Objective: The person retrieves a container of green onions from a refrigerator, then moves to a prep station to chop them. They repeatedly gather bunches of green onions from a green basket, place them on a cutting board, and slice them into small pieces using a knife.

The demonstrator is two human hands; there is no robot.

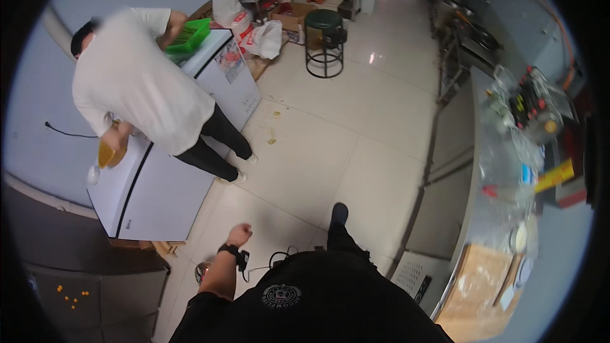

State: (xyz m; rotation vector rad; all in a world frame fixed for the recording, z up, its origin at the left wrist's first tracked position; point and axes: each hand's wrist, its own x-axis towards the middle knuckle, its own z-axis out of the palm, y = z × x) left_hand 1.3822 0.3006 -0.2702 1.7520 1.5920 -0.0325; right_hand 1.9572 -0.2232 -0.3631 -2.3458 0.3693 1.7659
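Note:
My left hand [239, 236] hangs over the tiled floor [305, 152], its fingers curled in and no object visible in them. A black band with a small device [242, 259] is strapped to that wrist, and a cable runs from it. My right hand is out of view. Before me, one dark shoe [339, 212] of mine is on the floor. To the left a person in a white shirt [138, 81] leans over a white chest freezer [167, 195]. One of that person's hands is at a yellow-brown bowl [112, 151], the other arm reaches to a green plastic basket [190, 35].
A steel counter [486, 152] along the right carries plastic bags, a wooden board [476, 286] and a rolling pin [507, 280]. A round stool [324, 21] stands ahead. White sacks [264, 40] lie beyond the freezer. Food scraps [271, 141] dot the floor. A dark cabinet [124, 295] stands at lower left.

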